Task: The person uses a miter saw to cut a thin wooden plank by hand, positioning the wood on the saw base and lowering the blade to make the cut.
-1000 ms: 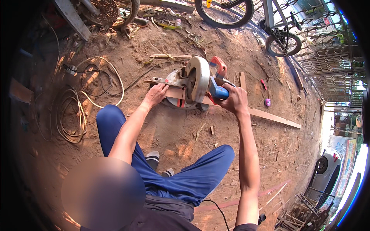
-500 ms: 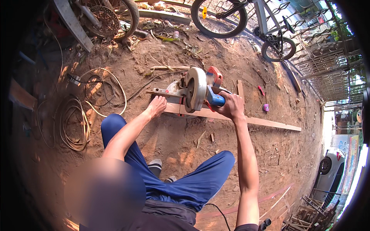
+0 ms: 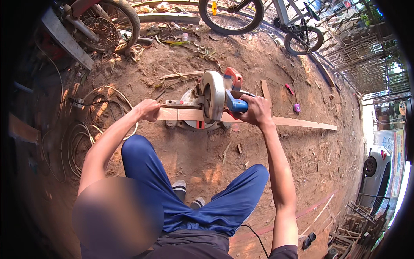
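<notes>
A miter saw (image 3: 214, 96) with a silvery round blade guard and an orange-red motor housing stands on the dirt in front of me. Across its base lies a long pale wooden board (image 3: 297, 122), which stretches out to the right; a thin dark line crosses it left of the guard. My left hand (image 3: 148, 110) is closed around the board's left end, beside the saw's metal fence (image 3: 179, 103). With my right hand (image 3: 256, 111) I grip the saw's blue handle (image 3: 236, 104). The guard hides the blade's edge and part of the board.
Coiled cable (image 3: 79, 140) lies at the left. A motorbike wheel (image 3: 108, 28) and a bicycle (image 3: 282, 19) stand at the far side. A purple tape measure (image 3: 296, 108) and wood scraps (image 3: 265, 91) lie right of the saw. Stacked wood (image 3: 355, 228) is at the lower right.
My left hand has moved left, from close by the saw's fence to the board's left end. More of the board shows left of the guard. My right hand stays on the handle.
</notes>
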`<state>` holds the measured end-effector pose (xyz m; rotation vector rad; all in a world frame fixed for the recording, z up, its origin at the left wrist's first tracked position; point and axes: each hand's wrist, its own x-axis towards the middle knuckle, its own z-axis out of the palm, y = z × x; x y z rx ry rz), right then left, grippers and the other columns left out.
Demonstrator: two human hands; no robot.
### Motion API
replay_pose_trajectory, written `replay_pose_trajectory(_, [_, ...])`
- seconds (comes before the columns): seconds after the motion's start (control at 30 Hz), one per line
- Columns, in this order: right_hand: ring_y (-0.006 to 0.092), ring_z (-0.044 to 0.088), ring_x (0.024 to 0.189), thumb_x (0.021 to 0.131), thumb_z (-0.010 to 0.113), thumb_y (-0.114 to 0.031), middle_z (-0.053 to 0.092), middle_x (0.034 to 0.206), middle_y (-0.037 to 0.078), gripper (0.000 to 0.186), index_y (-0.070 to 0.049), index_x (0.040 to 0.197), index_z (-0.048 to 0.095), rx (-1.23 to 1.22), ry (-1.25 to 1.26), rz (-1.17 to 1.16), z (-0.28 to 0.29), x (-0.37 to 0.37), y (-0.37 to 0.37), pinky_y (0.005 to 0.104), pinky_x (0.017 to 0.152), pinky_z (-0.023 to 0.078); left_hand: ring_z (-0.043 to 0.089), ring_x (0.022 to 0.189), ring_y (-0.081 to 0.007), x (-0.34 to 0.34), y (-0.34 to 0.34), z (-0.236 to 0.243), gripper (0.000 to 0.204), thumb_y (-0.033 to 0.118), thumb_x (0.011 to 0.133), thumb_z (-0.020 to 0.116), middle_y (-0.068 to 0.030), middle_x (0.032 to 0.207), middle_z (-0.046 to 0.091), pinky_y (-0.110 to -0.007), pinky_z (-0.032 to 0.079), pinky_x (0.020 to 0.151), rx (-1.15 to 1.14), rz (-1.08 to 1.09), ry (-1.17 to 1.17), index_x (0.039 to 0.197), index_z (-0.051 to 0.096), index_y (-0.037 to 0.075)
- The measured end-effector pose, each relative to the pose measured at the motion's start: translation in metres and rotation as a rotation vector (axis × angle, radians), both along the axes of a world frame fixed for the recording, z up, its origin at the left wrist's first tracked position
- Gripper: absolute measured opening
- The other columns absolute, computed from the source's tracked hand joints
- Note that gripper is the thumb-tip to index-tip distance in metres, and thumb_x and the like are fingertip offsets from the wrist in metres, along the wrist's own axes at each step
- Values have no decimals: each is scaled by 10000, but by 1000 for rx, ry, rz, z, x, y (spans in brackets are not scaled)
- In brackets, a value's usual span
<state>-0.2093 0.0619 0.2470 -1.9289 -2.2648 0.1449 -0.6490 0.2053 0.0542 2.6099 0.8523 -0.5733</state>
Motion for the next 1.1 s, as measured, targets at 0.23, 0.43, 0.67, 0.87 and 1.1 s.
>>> replay_pose_trajectory(0.23, [356,750,812,693,870,-507,766,871,157,486,-145,1007,785,-21,-30,-1,6,2,-2,454,754,597,665,1029,-381,-46,-27,-34,554,255,665,852,-182,1041,647,-454,562,918,41,272,-317,1120,675,-6])
replay_pose_trajectory(0.43, [348,751,806,695,869,-486,765,868,159,478,-153,1027,781,-21,-44,5,10,-6,0,446,770,597,666,1048,-384,-41,-38,-52,588,177,692,845,-202,1086,662,-449,571,940,63,255,-459,1224,689,-18])
replay_pose_trajectory(0.67, [361,748,809,687,880,-453,762,854,162,439,-151,977,749,-10,-27,20,8,-2,1,462,745,591,637,1168,-374,-41,-32,-55,626,151,729,847,-205,1225,664,-448,530,1030,41,302,-489,1292,654,-45])
replay_pose_trajectory(0.87, [366,748,812,688,883,-449,765,868,157,443,-161,996,751,-22,-42,15,11,-8,-2,463,753,593,635,1148,-375,-43,-49,-65,641,143,728,853,-210,1205,656,-438,529,1028,64,309,-564,1305,640,-40])
replay_pose_trajectory(1.1, [359,743,787,701,856,-512,753,823,145,445,-178,979,758,-66,-81,-8,9,-9,2,477,748,589,619,1197,-370,-36,-35,-58,591,110,754,823,-212,1259,640,-431,518,1060,16,342,-475,1292,643,-54])
